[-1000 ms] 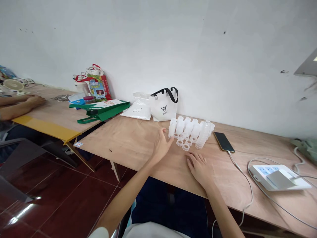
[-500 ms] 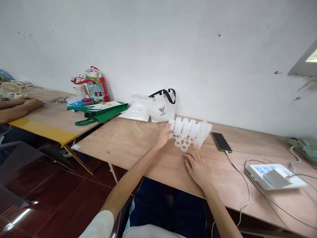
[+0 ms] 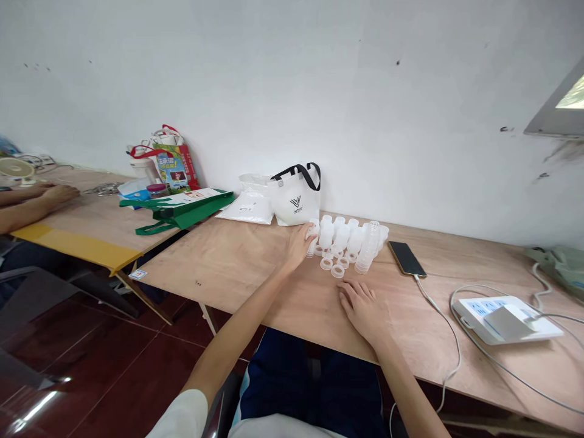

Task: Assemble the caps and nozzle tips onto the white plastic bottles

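Note:
In the head view, my left hand (image 3: 300, 247) is curled around the leftmost translucent plastic column (image 3: 312, 231), whose lower part is partly hidden. Beside it stand several cloudy white plastic bottles (image 3: 339, 231) in a row. Clear plastic rings (image 3: 337, 271) lie in front of the bottles. At the right end a tall ribbed stack of clear plastic pieces (image 3: 367, 246) leans slightly. My right hand (image 3: 364, 306) rests palm down on the wooden table (image 3: 237, 261), fingers stretched out just short of the nearest ring, holding nothing.
A white bag with black handles (image 3: 296, 198) and a white plastic packet (image 3: 249, 207) sit by the wall. Right are a phone (image 3: 407, 260) on a cable and a white power strip (image 3: 506, 319). Left, a green bag (image 3: 187, 213) bridges to another table, where a person's hands (image 3: 59, 193) rest.
The whole view has shifted slightly. My left hand keeps its place at the leftmost plastic column, and my right hand stays flat on the table.

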Motion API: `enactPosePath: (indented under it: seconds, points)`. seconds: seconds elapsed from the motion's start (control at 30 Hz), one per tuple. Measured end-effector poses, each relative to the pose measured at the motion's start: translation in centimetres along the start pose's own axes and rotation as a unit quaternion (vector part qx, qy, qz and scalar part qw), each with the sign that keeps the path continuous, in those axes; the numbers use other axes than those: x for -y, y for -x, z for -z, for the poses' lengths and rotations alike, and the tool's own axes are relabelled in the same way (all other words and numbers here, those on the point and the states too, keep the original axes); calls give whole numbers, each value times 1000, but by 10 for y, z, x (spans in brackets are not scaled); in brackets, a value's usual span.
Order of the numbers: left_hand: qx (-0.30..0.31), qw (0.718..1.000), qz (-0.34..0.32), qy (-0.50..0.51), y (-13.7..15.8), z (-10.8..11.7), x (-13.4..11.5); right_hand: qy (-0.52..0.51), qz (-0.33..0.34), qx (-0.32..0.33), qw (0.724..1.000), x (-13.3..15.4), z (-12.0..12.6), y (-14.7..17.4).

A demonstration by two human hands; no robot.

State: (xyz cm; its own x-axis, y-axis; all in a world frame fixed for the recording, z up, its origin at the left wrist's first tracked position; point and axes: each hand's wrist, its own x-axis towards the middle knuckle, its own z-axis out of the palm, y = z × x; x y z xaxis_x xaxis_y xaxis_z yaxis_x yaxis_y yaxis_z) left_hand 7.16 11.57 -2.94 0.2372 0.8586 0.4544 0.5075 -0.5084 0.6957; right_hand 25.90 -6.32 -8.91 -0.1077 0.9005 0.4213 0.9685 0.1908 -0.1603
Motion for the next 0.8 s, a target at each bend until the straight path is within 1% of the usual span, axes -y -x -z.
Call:
enactPosePath:
  seconds: [0.13,0.23,0.3,0.4,0.5,0.57,0.63,0.7,0.8]
  points:
    - [-42,999,-19,-12,-2,4,-10,-6,0,-1,1000,0,0,0]
    - [-82,996,-25,-4,4,15,-19,-9,-2,0,1000,0,0,0]
    - [-79,997,-11,19,15,24,-24,-10,-3,-1,1000,1,0,0]
    - [-32,999,24,32,44,35,-24,-15,-3,3,1000,1,0,-1]
    - [55,998,42,11,75,38,-14,-16,-5,7,1000,1,-1,-1]
    - [103,993,54,-25,89,36,-6,-18,-6,4,1000,0,-2,0]
    - [124,988,52,-71,97,32,2,-20,-4,1,1000,0,-2,0]
    - [130,986,35,-100,99,30,8,-19,-3,-2,1000,0,-3,0]
    - [143,987,17,-74,101,30,13,-12,-3,-3,1000,0,-2,0]
